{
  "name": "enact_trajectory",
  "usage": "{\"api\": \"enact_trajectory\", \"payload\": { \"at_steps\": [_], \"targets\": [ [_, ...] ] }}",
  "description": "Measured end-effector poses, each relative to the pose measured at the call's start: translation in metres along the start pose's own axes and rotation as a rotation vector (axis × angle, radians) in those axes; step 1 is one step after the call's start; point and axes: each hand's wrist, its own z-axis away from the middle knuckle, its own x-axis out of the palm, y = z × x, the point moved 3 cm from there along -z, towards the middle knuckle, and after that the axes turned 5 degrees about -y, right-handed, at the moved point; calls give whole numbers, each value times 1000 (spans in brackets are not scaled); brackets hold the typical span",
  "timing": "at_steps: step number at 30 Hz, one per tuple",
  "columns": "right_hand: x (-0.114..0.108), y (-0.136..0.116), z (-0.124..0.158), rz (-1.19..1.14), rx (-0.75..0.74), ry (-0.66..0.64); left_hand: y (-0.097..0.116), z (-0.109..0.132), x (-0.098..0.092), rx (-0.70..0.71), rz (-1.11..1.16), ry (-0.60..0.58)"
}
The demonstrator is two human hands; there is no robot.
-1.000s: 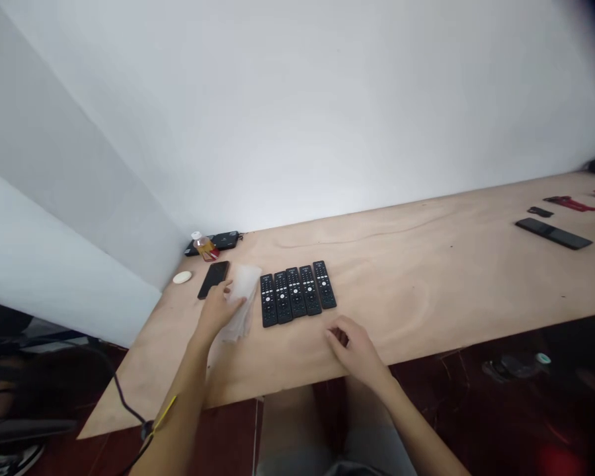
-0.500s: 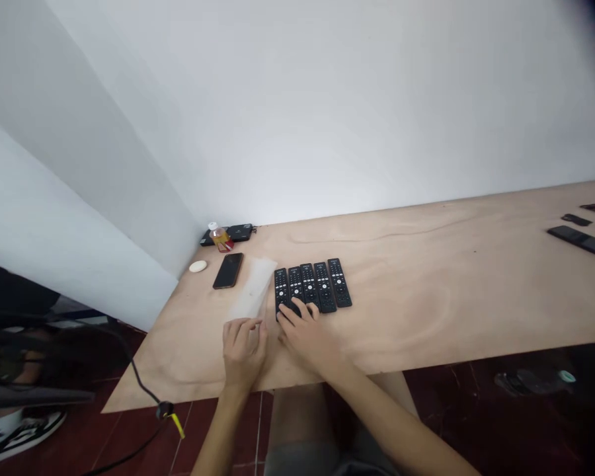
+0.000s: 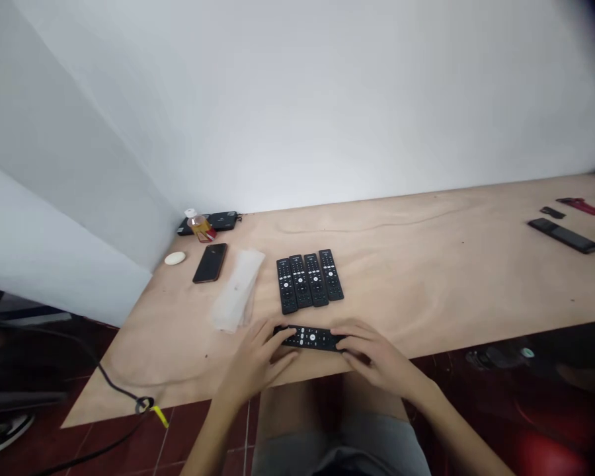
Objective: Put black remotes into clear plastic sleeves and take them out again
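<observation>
Black remote control [image 3: 310,338] lies crosswise in both hands, its long axis running left to right and held just above the table's front edge. The left hand [image 3: 260,354] grasps one end, the right hand [image 3: 377,357] the other, neither nearer. Just beyond stand four matching remotes [image 3: 307,281], side by side on a plywood table [image 3: 426,277], beside a clear plastic sleeve [image 3: 237,291].

The left hand [image 3: 260,359] and right hand [image 3: 377,357] sit low at centre frame, palms down, fingers [image 3: 281,342] curled inward toward each other, bare forearms [image 3: 211,433] rising from the bottom edge on either side.
</observation>
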Motion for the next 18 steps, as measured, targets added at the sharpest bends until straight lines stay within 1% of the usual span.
{"api": "enact_trajectory", "payload": {
  "at_steps": [3, 5, 7, 9, 11, 13, 14, 16, 18],
  "targets": [
    [-8, 13, 4, -107, 54, 62, 8, -6, 12, -55, 56, 17],
    [-9, 19, 1, -163, 121, 119, 12, -13, 18, -134, 149, 27],
    [-10, 24, -5, -197, 175, 207, 13, -20, 20, -237, 280, 40],
    [-12, 27, -13, -228, 171, 270, 13, -25, 21, -343, 398, 25],
    [-13, 29, -20, -261, 133, 279, 12, -28, 20, -417, 466, -21],
    [-15, 30, -22, -281, 102, 282, 12, -29, 21, -438, 505, -90],
    [-16, 31, -22, -285, 95, 291, 12, -29, 21, -437, 520, -100],
    [-16, 32, -18, -282, 95, 303, 13, -28, 23, -431, 522, -69],
    [-14, 34, -14, -263, 117, 282, 13, -26, 24, -411, 458, 11]
  ]
}}
